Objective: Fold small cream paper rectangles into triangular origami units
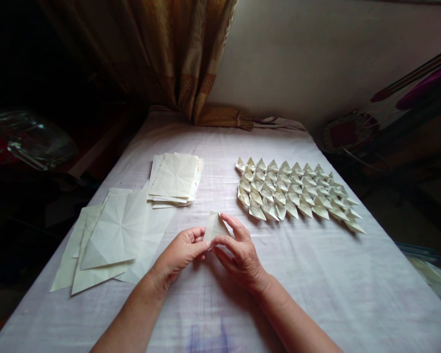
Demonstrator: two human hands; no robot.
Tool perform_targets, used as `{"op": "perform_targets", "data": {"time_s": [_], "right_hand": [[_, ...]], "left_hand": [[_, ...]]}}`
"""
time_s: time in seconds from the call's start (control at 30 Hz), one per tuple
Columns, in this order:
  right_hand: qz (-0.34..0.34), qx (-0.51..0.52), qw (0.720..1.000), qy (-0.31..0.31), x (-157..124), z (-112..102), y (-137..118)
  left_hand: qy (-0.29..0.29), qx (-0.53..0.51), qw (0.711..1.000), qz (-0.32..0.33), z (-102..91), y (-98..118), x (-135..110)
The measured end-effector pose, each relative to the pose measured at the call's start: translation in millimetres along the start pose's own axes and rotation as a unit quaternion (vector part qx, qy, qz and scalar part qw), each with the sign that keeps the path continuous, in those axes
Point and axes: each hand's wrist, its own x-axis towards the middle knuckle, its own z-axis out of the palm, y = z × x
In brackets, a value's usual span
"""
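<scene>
A small folded piece of white paper point(215, 226) is held up between both hands over the middle of the table. My left hand point(181, 250) pinches its lower left corner between thumb and fingers. On the other side, my right hand point(240, 252) has its fingertips closed against the paper's right edge and lower corner. Fingers partly cover the lower part of the paper. To the right lie several rows of small folded paper boats point(286, 189). At the left are large creased paper sheets point(117, 228), and behind them a stack of smaller creased paper squares point(173, 176).
A pale cloth point(316, 274) covers the table, with a purple stain near the front. A brown patterned curtain point(191, 59) hangs at the back, its tasselled end resting on the table. Clear plastic point(36, 137) is at the dark left side.
</scene>
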Motion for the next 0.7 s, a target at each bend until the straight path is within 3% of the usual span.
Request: {"op": "perform_targets", "data": {"time_s": [0.3, 0.7], "right_hand": [[0.159, 0.064, 0.985, 0.005, -0.6, 12.1, -12.0], [0.177, 0.117, 0.976, 0.045, -0.9, 4.4, -14.6]], "left_hand": [[-0.009, 0.010, 1.000, 0.007, 1.1, 0.3, -1.8], [-0.003, 0.015, 0.999, 0.043, 3.0, -4.5, 1.9]]}}
